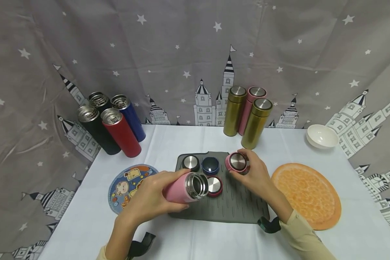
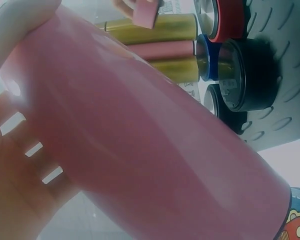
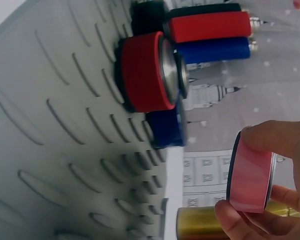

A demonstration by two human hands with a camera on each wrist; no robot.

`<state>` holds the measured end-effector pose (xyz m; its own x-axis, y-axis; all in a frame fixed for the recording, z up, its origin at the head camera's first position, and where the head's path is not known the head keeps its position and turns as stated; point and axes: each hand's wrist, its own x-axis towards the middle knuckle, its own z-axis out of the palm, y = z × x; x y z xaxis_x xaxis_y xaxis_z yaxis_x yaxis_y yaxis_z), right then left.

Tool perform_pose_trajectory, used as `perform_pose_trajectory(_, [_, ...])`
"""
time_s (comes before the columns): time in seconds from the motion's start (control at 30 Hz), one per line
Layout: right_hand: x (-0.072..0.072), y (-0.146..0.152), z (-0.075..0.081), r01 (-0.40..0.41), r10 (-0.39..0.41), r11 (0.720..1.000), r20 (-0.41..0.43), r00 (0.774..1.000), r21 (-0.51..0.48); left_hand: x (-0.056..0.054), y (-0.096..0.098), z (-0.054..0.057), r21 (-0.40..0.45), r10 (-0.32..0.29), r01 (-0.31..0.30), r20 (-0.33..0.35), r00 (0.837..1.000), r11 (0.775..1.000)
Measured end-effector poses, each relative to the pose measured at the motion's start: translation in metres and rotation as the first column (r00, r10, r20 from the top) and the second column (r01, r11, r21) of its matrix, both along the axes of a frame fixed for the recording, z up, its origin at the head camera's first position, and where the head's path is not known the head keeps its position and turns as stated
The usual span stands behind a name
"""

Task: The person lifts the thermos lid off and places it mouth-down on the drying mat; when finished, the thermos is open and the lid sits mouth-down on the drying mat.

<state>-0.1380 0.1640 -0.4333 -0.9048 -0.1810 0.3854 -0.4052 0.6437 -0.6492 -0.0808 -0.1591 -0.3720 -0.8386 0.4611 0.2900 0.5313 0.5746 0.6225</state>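
We find the left hand (image 1: 154, 191) at the lower centre of the head view, fingers and thumb wrapped round an uncapped pink flask (image 1: 178, 189). The flask is tilted, its steel threaded mouth pointing to the right of the frame. The right hand (image 1: 256, 175), right of centre, pinches a pink lid (image 1: 237, 161) with a steel top between thumb and fingers, over the upper right of a grey ridged mat (image 1: 240, 207). Flask and lid are apart.

On the mat, left of the pink lid, we note a steel-topped black lid (image 1: 191, 163), a dark blue lid (image 1: 210, 166) and a red lid (image 1: 214, 186); the left wrist view shows a further black lid (image 2: 257, 75) nearest the camera.

At the upper left stand four uncapped flasks: a red flask (image 1: 121, 133), a blue flask (image 1: 133, 119) and two dark flasks (image 1: 99, 130). At the upper right of centre we record two capped gold flasks (image 1: 255, 126) and a capped pink flask (image 1: 245, 115). A white bowl (image 1: 322, 136) sits at the right, above an orange round placemat (image 1: 305, 195); a blue patterned placemat (image 1: 118, 191) lies left of the mat.
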Motion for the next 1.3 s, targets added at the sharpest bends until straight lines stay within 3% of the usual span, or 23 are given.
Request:
perform_pose_trajectory(0.47, [-0.025, -0.006, -0.036, 0.008, -0.020, 0.990, 0.082, 0.996, 0.140, 0.005, 0.000, -0.002, 0.028, 0.019, -0.020, 0.023, 1.000, 0.999])
perform_pose_trajectory(0.67, [-0.030, -0.008, -0.045, 0.010, -0.037, 0.983, 0.140, 0.990, 0.186, 0.007, -0.001, -0.003, 0.031, 0.019, -0.020, 0.025, 1.000, 0.999])
perform_pose_trajectory(0.87, [-0.033, -0.009, -0.045, 0.007, -0.042, 0.979, 0.165, 0.985, 0.205, 0.007, -0.003, -0.004, 0.030, 0.024, -0.023, -0.018, 1.000, 0.999])
perform_pose_trajectory(1.13, [-0.030, -0.010, -0.044, -0.004, -0.036, 0.979, 0.193, 0.981, 0.204, 0.008, -0.010, -0.001, 0.082, 0.088, -0.084, -0.047, 0.995, 0.993])
perform_pose_trajectory(1.3, [-0.013, -0.004, -0.039, 0.014, -0.044, 0.985, 0.173, 0.984, 0.171, -0.001, -0.017, 0.002, 0.101, 0.165, -0.156, -0.092, 0.982, 0.983])
